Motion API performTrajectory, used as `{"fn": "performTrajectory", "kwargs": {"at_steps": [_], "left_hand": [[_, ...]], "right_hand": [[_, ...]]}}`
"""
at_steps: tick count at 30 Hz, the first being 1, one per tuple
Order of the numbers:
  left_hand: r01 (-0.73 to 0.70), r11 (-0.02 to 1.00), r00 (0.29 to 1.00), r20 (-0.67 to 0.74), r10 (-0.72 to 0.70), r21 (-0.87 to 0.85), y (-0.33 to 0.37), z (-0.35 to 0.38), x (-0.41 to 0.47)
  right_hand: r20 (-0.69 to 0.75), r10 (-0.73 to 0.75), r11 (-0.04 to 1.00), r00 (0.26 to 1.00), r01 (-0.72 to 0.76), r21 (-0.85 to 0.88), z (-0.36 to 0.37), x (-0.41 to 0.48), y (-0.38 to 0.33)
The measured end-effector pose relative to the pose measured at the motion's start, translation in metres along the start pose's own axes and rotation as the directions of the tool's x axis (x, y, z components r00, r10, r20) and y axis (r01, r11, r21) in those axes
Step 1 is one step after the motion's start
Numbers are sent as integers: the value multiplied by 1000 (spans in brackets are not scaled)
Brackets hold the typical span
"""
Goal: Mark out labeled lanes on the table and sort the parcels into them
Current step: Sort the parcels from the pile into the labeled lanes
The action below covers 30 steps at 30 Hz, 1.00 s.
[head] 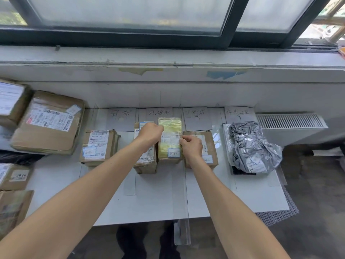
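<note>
While yellow parcel (pixel 170 128) lies between both hands | left hand (pixel 150 133) grips it | right hand (pixel 191 145) pinches it

Makeshift parcel-sorting spot in a plain office or back room. A white table (pixel 158 202) stood against the wall under a big dark-framed window (pixel 130 12) with a chipped, peeling sill (pixel 168 55). Cardboard boxes (pixel 48 128) with shipping labels and barcodes were piled at the left. More of them, a yellow parcel (pixel 169 128) and a crumpled grey mailer (pixel 250 146) sat between drawn lane lines (pixel 135 184), under handwritten cards (pixel 121 116). A white radiator (pixel 291 121) stood at the right, over a dark floor (pixel 317 230).
</note>
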<state>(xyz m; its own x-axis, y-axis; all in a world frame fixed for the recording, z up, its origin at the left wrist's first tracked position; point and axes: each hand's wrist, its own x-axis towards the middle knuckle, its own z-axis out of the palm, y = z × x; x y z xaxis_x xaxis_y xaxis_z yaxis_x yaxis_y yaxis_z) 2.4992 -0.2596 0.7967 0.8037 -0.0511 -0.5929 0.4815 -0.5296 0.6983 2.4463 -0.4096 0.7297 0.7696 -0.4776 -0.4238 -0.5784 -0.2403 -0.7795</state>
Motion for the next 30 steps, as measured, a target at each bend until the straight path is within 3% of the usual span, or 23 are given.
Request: {"fn": "performTrajectory", "kwargs": {"at_steps": [4, 9, 12, 15, 21, 30], "left_hand": [[9, 1000, 1000, -17, -9, 21, 4, 6, -1], [-67, 994, 997, -39, 70, 81, 7, 1, -3], [-185, 915, 962, -125, 244, 358, 8, -12, -5], [-219, 741, 904, -154, 399, 635, 4, -31, -6], [-150, 574, 868, -170, 466, 805, -11, -88, -13], [11, 588, 829, -335, 447, 809, -57, -223, -42]], "right_hand": [[30, 19, 1000, 999, -18, -13, 3, -1, -2], [25, -93, 974, 995, 97, -204, 5, -9, -20], [13, -335, 879, 942, 318, -357, 8, -16, -38], [87, -520, 737, 849, 498, -458, 16, -22, -63], [229, -617, 542, 753, 617, -571, 49, -37, -109], [384, -663, 379, 643, 730, -568, 145, -91, -182]]}}
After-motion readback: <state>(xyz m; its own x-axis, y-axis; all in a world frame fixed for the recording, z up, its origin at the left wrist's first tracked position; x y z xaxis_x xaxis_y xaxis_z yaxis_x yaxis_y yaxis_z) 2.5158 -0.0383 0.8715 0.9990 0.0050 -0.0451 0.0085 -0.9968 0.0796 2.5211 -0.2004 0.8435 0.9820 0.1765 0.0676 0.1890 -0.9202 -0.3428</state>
